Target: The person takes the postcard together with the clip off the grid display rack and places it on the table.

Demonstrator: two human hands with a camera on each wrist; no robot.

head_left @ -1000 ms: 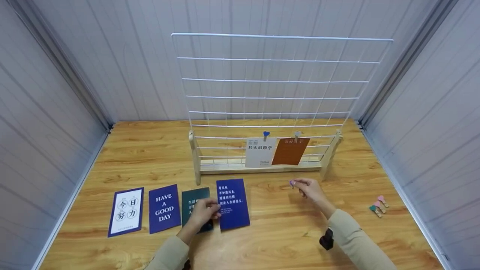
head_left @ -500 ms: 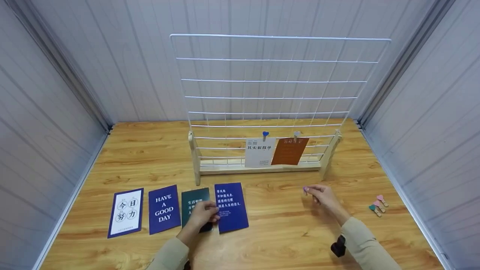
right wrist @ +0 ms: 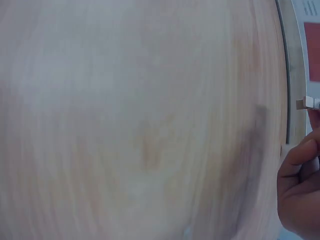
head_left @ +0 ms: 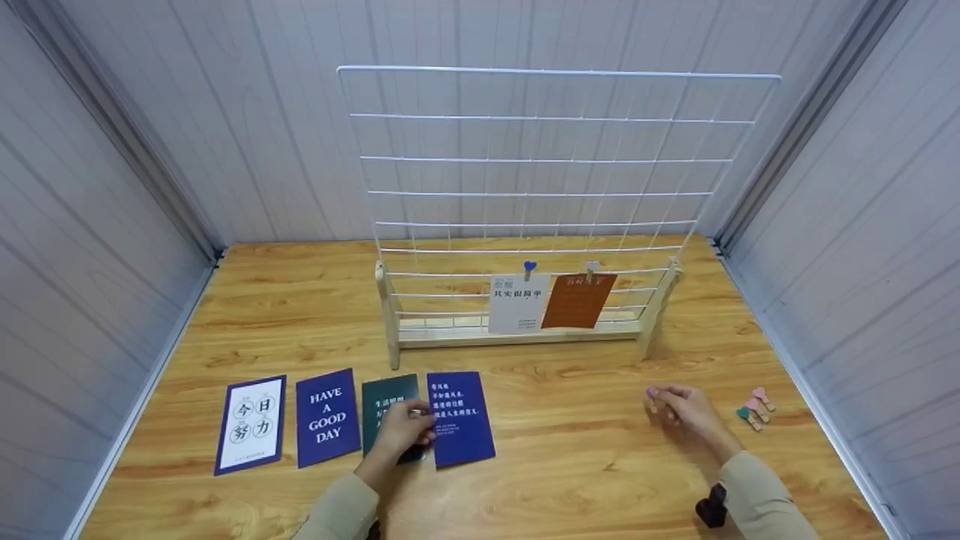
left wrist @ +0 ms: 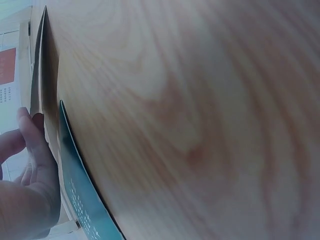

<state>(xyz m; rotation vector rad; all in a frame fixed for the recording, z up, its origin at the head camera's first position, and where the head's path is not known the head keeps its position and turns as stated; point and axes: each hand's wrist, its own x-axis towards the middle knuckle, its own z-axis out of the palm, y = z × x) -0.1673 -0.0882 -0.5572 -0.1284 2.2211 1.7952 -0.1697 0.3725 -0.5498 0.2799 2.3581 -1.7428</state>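
Observation:
My left hand (head_left: 405, 431) pinches the left edge of a dark blue card (head_left: 463, 420) with white writing. The left wrist view shows that card (left wrist: 40, 65) nearly edge-on between thumb and fingers. Partly hidden under the same hand lies a dark green card (head_left: 382, 394). Between thumb and fingertips, my right hand (head_left: 690, 412) pinches a small wooden clothespin (head_left: 652, 401) with a purple heart. Its bare wooden end (right wrist: 305, 103) sticks out past the fingers in the right wrist view.
A white wire grid (head_left: 540, 193) stands in a wooden base (head_left: 517, 341). Heart clothespins hold a white card (head_left: 517, 311) and an orange card (head_left: 577, 304) on it. Two cards, HAVE A GOOD DAY (head_left: 328, 416) and a white-centred one (head_left: 251, 424), lie left. Several clothespins (head_left: 756, 411) lie right.
My right hand has moved right and toward me, carrying the purple-heart clothespin. My left hand keeps its place, while the dark blue card has shifted slightly left and toward me.

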